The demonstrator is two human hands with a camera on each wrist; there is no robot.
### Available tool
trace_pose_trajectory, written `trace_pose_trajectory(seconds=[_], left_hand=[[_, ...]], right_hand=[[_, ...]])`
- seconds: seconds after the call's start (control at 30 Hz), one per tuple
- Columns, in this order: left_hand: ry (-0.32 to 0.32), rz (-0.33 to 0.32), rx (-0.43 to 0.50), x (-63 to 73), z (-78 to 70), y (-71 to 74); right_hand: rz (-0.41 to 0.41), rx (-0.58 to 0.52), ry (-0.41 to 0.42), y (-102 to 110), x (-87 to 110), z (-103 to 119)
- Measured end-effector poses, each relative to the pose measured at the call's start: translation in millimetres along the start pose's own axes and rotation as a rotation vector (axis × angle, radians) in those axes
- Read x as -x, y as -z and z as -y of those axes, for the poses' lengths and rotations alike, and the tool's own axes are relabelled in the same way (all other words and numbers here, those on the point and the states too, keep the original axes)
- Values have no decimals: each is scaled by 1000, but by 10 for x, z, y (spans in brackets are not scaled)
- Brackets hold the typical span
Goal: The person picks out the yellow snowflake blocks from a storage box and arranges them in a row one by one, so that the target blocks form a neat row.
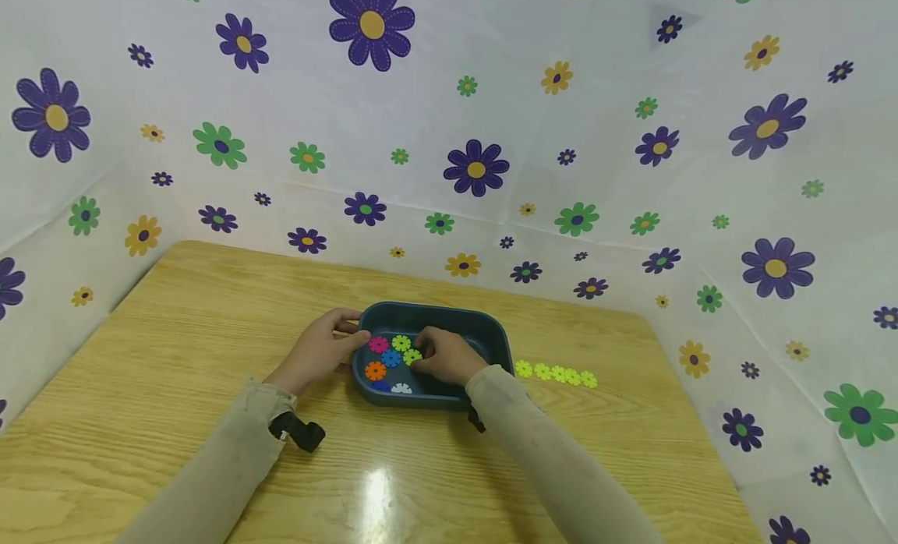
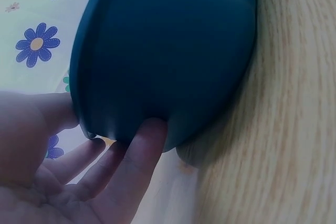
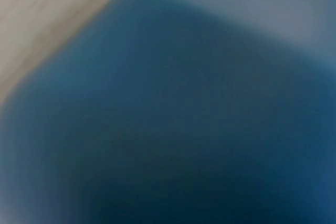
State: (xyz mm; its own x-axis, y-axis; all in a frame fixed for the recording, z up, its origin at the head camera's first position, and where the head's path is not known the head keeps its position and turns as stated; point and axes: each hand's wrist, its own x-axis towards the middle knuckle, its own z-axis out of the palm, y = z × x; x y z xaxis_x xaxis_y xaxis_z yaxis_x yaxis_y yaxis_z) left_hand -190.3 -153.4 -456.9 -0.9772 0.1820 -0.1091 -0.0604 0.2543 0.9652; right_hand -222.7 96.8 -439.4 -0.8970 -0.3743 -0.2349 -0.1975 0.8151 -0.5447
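Observation:
A dark blue plastic bin (image 1: 428,401) stands on the table with toothed, flower-shaped plastic discs inside. My left hand (image 1: 324,349) grips its left end, the thumb at the rim and the fingers against the outer wall, as the left wrist view shows on the bin (image 2: 168,51). Inside the bin is my right hand (image 1: 449,355), its thumb and index finger pinching the edge of a yellow-green disc (image 1: 411,358). Around it lie another yellow-green disc (image 1: 401,343), a pink disc (image 1: 379,344), a blue disc (image 1: 390,358), an orange disc (image 1: 375,371) and a white disc (image 1: 401,388).
To the right of the bin, a row of several yellow-green discs (image 1: 557,373) lies on the wooden table (image 1: 281,482). Behind and beside the table hangs a white flower-print cloth (image 1: 421,107). The right wrist view is blurred and filled mostly by the bin's wall.

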Motion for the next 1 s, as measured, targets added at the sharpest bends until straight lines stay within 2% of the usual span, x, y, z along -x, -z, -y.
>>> trace_pose_trajectory(seconds=[0.17,0.7,1.0], left_hand=[[10,-2,-11,0,-3,5],[19,-3,-25,11,-22,-3],[19,0,-9,-8,4,0]], right_hand=[[11,7,16,6,16,28],[3,-44,-34,-5,29,8],[6,-93,16,9,37,11]])
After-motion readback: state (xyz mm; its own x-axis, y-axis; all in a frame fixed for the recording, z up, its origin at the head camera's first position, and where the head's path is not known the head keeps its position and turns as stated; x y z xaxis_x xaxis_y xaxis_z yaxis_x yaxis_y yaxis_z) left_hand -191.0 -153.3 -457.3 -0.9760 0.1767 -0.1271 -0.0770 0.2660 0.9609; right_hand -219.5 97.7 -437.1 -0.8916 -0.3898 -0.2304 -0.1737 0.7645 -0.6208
